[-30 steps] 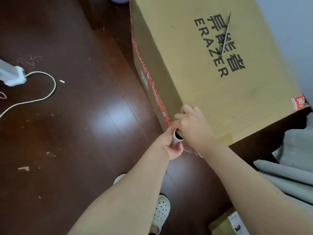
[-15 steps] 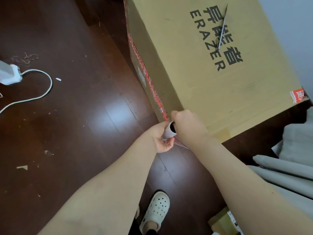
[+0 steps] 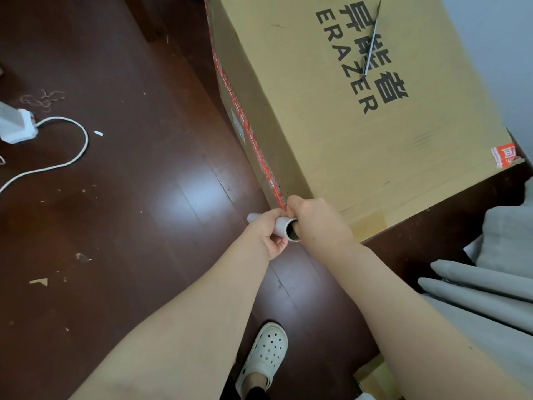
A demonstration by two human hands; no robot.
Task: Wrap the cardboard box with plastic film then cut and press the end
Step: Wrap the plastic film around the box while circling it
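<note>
"Cardboard box [image 3: 331, 125], where does it stand?"

"On the dark wood floor [image 3: 129, 197], filling the upper right of the view, with black lettering on top. Red tape [image 3: 248, 131] runs down its left edge to the near corner, and a torn red sticker [image 3: 504, 155] sits at the right corner."

"And the hands?"

"Both meet at that near corner. The left hand [image 3: 268, 232] has its fingers curled round a pale roll [image 3: 284, 225] and grips it from below. The roll lies nearly level, its hollow end turned toward the camera."

"The right hand?"

"The right hand [image 3: 317, 220] is curled tight against the roll's hollow end, knuckles touching the box just where the tape ends. It looks to grip the roll's far side; its fingertips are hidden."

"Can you see the film?"

"Not clearly enough to say where it runs."

"Anything on the box?"

"Scissors [image 3: 372, 41] lie closed on top, across the lettering, well apart from the hands."

"What else is around?"

"A white cable [image 3: 72, 151] loops over the floor at left from a white plug block [image 3: 14, 125]. Small scraps are scattered near it. A white clog [image 3: 265, 353] shows between the forearms below, and grey cloth [image 3: 490, 269] lies at right, beside the box."
</note>
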